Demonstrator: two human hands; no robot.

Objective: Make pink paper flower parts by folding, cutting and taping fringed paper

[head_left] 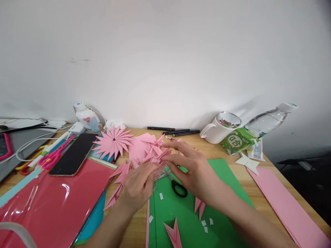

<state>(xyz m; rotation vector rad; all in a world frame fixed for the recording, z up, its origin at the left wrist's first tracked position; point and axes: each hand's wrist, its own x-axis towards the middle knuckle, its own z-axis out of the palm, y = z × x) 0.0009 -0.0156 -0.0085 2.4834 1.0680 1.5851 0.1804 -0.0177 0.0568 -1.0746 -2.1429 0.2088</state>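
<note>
Both my hands meet over the middle of a wooden table (232, 151). My left hand (138, 186) has its fingers curled round a cluster of folded pink paper points (155, 156). My right hand (192, 168) pinches the same pink cluster from the right, its fingers pressed on the paper. Under my hands lie black-handled scissors (178, 187) on a green sheet (191, 220). A finished pink paper flower (113, 142) lies to the left, beside a pile of pink paper squares (138, 146). Loose pink folded pieces (173, 232) lie on the green sheet.
A red plastic folder (51, 203) and a black phone (74, 153) lie at left, with pink scissors (55, 155) and a glue bottle (88, 117). At back stand black markers (178, 131), a white mug (219, 130), a tissue pack (238, 140) and a water bottle (269, 119). Pink strips (287, 203) lie right.
</note>
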